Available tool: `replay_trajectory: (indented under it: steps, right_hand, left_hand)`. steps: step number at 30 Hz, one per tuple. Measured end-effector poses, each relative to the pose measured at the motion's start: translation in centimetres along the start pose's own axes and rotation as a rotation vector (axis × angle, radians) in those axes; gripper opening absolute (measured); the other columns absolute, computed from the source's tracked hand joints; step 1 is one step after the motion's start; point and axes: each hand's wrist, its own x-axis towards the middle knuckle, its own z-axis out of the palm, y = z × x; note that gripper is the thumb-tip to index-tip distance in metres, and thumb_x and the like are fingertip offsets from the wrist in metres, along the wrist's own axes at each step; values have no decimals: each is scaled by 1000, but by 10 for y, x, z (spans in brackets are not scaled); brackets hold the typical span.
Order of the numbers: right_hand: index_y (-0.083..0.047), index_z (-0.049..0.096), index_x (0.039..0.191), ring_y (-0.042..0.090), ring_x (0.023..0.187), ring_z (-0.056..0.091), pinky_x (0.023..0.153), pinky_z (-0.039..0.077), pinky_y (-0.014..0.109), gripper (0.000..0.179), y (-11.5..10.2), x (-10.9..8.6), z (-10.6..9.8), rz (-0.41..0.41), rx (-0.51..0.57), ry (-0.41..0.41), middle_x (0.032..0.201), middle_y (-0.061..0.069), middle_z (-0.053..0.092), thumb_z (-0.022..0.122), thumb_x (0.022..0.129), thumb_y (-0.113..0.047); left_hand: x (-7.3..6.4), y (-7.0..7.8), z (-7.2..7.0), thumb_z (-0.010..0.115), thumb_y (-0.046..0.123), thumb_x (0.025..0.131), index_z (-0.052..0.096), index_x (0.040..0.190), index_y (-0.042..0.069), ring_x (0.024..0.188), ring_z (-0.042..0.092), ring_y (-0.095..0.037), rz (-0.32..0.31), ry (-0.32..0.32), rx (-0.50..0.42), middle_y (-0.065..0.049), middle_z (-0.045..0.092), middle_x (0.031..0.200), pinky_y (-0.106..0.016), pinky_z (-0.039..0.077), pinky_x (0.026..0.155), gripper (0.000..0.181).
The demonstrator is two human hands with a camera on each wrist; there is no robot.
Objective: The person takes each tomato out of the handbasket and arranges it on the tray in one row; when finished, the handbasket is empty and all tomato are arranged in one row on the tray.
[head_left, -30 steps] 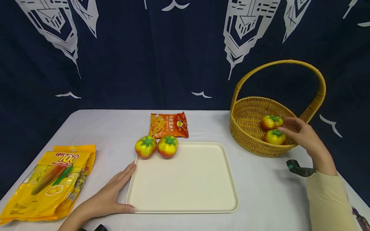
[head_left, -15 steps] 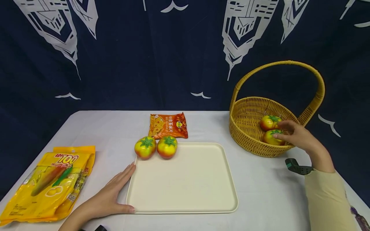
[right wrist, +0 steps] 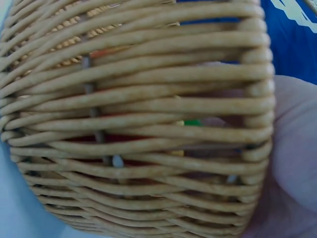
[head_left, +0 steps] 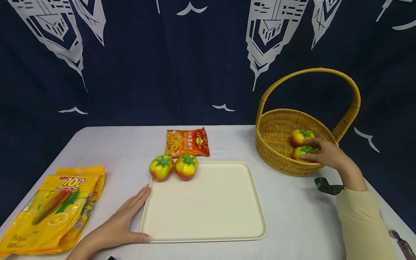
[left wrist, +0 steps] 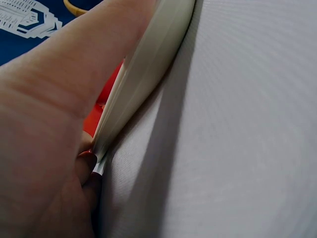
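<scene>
White surface (head_left: 292, 224): right hand (head_left: 328, 155) pinches nearer fruit (head_left: 297, 152) in basket (head_left: 276, 162)—likely light, slick, cup sides; left hand (head_left: 121, 224) spread against tray (head_left: 208, 202).

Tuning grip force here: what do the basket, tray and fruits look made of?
Basket: likely rattan or imitation cane, satin; separate woven strands show.
Tray: probably molded plastic, matte cream; smooth one-piece face, rounded corners.
Fruits: possibly glossy plastic or coated foam imitations; highlights and near-identical leaf caps suggest it, core unseen.

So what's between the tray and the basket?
Just bare white cloth between the tray and the basket, as the head view shows.
</scene>
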Motion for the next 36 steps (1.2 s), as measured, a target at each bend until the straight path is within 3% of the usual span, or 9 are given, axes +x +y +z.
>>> replay_trajectory:
  steps: [4, 13, 18, 23, 36]
  right_hand:
    - [14, 39, 130, 48, 102, 42, 85, 36, 61, 77, -4, 1, 0, 6, -66, -17, 119, 37, 44, 64, 86, -44]
    - [10, 40, 133, 51, 108, 39, 86, 34, 65, 76, -5, 3, -1, -26, -107, -72, 122, 39, 41, 63, 87, -45]
    - [5, 47, 129, 48, 107, 41, 86, 35, 64, 64, -5, 7, 1, -86, -104, -60, 119, 35, 46, 63, 88, -41]
    - [9, 44, 130, 44, 99, 47, 80, 42, 57, 64, -8, 8, 1, -115, -113, -26, 110, 31, 52, 64, 88, -36]
    - [5, 41, 135, 36, 93, 49, 71, 45, 36, 59, -15, 1, -3, -103, 22, 13, 115, 28, 49, 59, 92, -32]
  left_hand:
    - [0, 1, -1, 76, 57, 65, 15, 151, 11, 132, 21, -44, 2, 1, -9, -18, 15, 152, -65, 22, 96, 115]
    - [0, 2, 1, 76, 56, 66, 15, 151, 11, 132, 21, -44, 2, -6, -17, -18, 14, 152, -66, 22, 96, 115]
    - [0, 1, 1, 77, 55, 65, 14, 151, 12, 131, 21, -45, -10, -3, -21, -19, 14, 152, -67, 22, 96, 115]
    - [0, 1, -1, 77, 56, 65, 14, 151, 11, 132, 20, -46, -12, -2, -20, -20, 14, 152, -67, 21, 96, 116]
    - [-2, 1, -1, 78, 54, 66, 15, 151, 10, 132, 19, -44, -7, -1, -35, -18, 14, 152, -66, 20, 97, 115]
